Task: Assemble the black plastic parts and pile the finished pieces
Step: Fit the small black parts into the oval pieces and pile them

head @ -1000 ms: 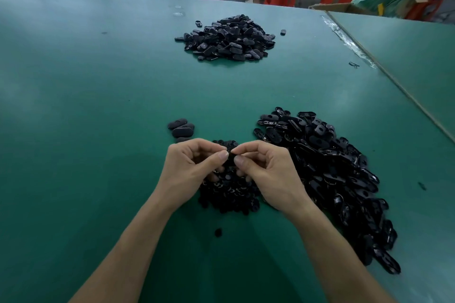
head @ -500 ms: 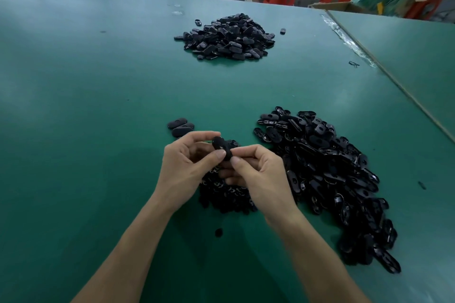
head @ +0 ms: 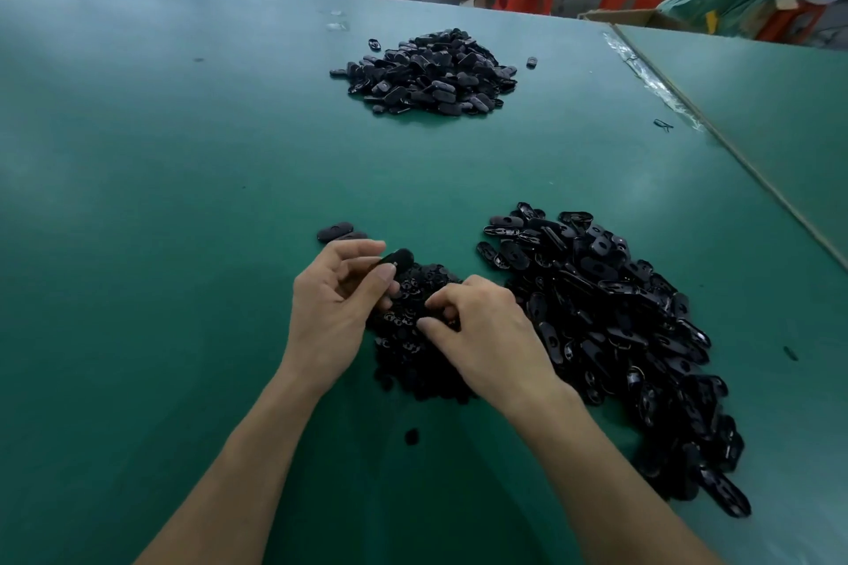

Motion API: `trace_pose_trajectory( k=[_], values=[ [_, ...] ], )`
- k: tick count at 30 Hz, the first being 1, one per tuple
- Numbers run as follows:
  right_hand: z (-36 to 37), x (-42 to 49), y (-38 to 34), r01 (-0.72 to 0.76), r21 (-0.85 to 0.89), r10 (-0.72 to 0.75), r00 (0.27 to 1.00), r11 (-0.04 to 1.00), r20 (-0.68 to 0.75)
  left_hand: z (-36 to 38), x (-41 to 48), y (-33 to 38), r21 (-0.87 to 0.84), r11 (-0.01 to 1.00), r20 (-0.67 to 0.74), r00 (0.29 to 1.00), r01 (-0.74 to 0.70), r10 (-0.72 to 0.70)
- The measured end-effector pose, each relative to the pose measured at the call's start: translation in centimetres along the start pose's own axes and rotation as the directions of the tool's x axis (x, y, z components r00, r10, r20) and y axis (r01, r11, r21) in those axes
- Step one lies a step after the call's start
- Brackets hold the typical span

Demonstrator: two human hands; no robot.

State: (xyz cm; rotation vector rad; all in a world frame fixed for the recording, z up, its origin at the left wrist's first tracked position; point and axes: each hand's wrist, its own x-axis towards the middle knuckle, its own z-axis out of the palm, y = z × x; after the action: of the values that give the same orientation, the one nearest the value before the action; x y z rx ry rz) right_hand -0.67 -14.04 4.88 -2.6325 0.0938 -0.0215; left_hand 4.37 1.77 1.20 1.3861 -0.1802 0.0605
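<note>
On the green table, just above a heap of small black parts, the left hand pinches an oval black piece between thumb and bent forefinger, the other fingers loosely curled. The right hand rests on that heap, fingers curled down into it, thumb near forefinger; whether it grips a part cannot be told. A pile of oval shells lies just right; the finished pile sits well beyond.

The desk has a smooth, matt green covering. The near heap of black plastic shells gleams glossy; the far pile of finished pieces looks duller.
</note>
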Motion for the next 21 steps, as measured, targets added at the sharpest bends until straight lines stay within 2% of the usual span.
trace_pose_trajectory(
  k=[3, 8, 15, 21],
  values=[
    [0.3, 0.1, -0.5, 0.029, -0.064, -0.028, 1.000, 0.998, 0.007, -0.1, 0.1, -0.1, 0.000, 1.000, -0.009, 1.000, -0.016, 0.016],
    [0.4, 0.2, -0.6, 0.018, -0.056, -0.019, 1.000, 0.998, -0.006, 0.3, -0.1, -0.2, -0.065, 0.998, -0.075, 0.997, 0.024, -0.029],
    [-0.6, 0.0, -0.5, 0.020, 0.056, -0.016, 0.997, 0.998, -0.077, 1.9, -0.7, 0.0, -0.187, 0.982, -0.141, 0.988, 0.038, -0.066],
    [-1.0, -0.2, 0.1, 0.053, 0.036, -0.054, 0.999, 0.998, 0.009, 1.9, -1.1, 0.3, -0.138, 0.990, -0.089, 0.996, -0.009, -0.004]
  ],
)
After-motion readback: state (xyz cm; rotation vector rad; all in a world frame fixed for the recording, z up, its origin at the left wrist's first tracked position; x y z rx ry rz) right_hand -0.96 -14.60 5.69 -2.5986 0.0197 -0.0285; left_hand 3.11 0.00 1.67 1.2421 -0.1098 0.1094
